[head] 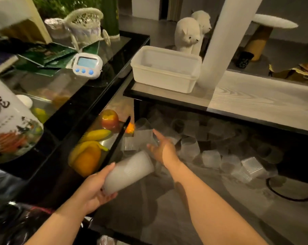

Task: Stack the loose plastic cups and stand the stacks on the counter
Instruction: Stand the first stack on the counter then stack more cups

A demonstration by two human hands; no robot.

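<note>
My left hand (94, 189) grips a stack of translucent plastic cups (128, 171), held on its side with the mouth pointing up and right. My right hand (161, 147) reaches forward with fingers spread, its fingertips at a loose clear cup (143, 137) in the pile. Several more loose cups (211, 158) lie scattered on the grey lower counter (193, 218), most of them under the raised shelf. Whether the right hand's fingers touch the cup is not clear.
A white plastic tub (164, 69) sits on the raised wooden shelf (264, 101) beside a white pillar (225, 39). Left of the cups, a metal tray holds an apple (109, 119), bananas and an orange pepper (87, 160). A timer (87, 65) stands on the glass top.
</note>
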